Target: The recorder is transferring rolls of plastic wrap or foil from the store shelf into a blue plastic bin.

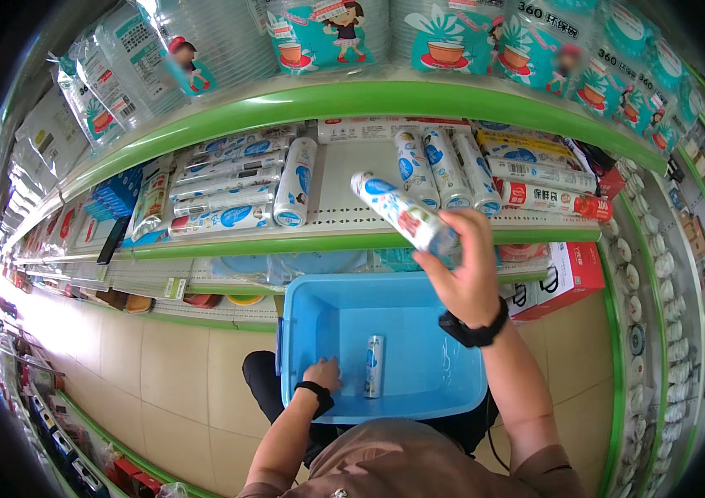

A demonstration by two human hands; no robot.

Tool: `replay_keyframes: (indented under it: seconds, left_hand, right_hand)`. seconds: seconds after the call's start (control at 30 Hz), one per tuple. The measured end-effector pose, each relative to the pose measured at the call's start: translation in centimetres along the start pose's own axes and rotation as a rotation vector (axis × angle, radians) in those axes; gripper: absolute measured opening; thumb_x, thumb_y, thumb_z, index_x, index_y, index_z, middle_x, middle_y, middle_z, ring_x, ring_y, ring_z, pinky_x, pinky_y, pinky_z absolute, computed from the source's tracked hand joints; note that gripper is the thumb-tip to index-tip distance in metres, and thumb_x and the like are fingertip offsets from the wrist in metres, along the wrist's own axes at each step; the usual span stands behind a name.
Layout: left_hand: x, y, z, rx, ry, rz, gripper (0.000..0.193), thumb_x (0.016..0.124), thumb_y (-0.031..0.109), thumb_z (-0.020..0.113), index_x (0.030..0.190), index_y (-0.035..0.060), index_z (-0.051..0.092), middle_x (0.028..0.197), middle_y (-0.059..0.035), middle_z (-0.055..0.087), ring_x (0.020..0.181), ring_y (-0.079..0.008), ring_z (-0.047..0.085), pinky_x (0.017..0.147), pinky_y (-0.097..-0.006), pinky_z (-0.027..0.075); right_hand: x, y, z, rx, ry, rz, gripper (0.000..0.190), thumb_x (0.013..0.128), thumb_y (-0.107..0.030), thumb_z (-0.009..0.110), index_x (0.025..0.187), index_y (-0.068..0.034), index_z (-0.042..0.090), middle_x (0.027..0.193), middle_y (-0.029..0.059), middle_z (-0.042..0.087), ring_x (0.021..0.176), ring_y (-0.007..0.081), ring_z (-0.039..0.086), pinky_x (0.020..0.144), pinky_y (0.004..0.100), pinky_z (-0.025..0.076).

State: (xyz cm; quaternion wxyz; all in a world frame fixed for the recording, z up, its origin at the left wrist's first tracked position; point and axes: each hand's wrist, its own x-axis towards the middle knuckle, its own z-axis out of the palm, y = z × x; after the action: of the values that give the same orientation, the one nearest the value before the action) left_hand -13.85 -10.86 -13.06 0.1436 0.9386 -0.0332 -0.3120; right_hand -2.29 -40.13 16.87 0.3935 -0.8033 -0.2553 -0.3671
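Observation:
A white and blue packaged roll [399,208] is gripped at its lower end by my right hand [467,267], tilted in front of the shelf edge. Below it a blue plastic bin [383,286] rests before my body. Inside the bin, one similar roll [374,367] lies on the bottom. My left hand [324,375] is in the bin to the left of that roll; its fingers are partly hidden and I cannot tell whether they hold anything. On the shelf, several upright-pointing rolls [449,168] lie at the right and one more [295,180] lies left of the gap.
Stacked rolls [225,218] lie at the shelf's left, and a red and white roll [554,199] at its right. A green-edged upper shelf [352,99] with packaged plastic bowls [327,37] overhangs. A red box [579,274] is right of the bin. Stacked bowls [635,311] line the right side.

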Motion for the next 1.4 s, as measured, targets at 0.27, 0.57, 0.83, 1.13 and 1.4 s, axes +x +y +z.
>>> replay_keyframes:
  seconds: [0.27,0.57,0.83,1.13,1.4]
  left_hand:
    - [-10.0,4.6,-12.8,-0.127,0.39,0.127,0.055,0.076,0.03,0.084,0.121,0.0083,0.061,0.113,-0.0147,0.068,0.102,-0.037,0.068,0.084,-0.0461,0.055]
    - [-17.7,7.7,-25.1,-0.319,0.835,0.565,0.07,0.065,0.032,0.094,0.12,0.0015,0.063,0.117,-0.0169,0.068,0.107,-0.0354,0.067,0.091,-0.0405,0.053]
    - [-11.8,9.4,-29.6,-0.379,1.118,0.677,0.069,0.077,0.025,0.087,0.131,-0.0005,0.053,0.136,-0.0182,0.059,0.124,-0.0293,0.058,0.105,-0.0406,0.045]
    - [0.9,12.2,-30.9,0.2,1.277,0.496,0.053,0.078,0.023,0.082,0.125,0.0121,0.061,0.129,-0.0129,0.06,0.129,-0.0356,0.05,0.112,-0.0539,0.034]
    - [2.9,11.9,-30.3,0.267,1.348,0.462,0.048,0.086,0.035,0.074,0.126,0.0118,0.063,0.13,-0.0146,0.058,0.131,-0.0396,0.047,0.116,-0.0606,0.027]
  right_hand:
    - [1.6,3.8,7.2,-0.466,-0.178,-0.056,0.052,0.076,-0.023,0.083,0.119,-0.007,0.057,0.108,0.0131,0.061,0.098,0.0317,0.062,0.104,0.0537,0.039]
    - [3.4,5.9,7.8,-0.612,-0.211,-0.089,0.049,0.074,-0.038,0.084,0.112,-0.013,0.065,0.107,0.0103,0.06,0.116,0.0335,0.053,0.112,0.0627,0.029]
    - [2.3,9.6,8.0,-0.464,-0.223,-0.174,0.049,0.084,-0.047,0.073,0.114,-0.009,0.065,0.129,0.0131,0.062,0.129,0.0355,0.05,0.114,0.0535,0.031]
    - [2.4,9.3,7.9,-0.448,-0.212,-0.163,0.051,0.084,-0.041,0.074,0.117,-0.005,0.063,0.13,0.0151,0.062,0.129,0.0364,0.05,0.113,0.0538,0.033]
    - [2.1,9.8,8.1,-0.459,-0.187,-0.18,0.044,0.086,-0.042,0.072,0.112,-0.008,0.064,0.126,0.0145,0.063,0.128,0.0358,0.05,0.112,0.0541,0.034]
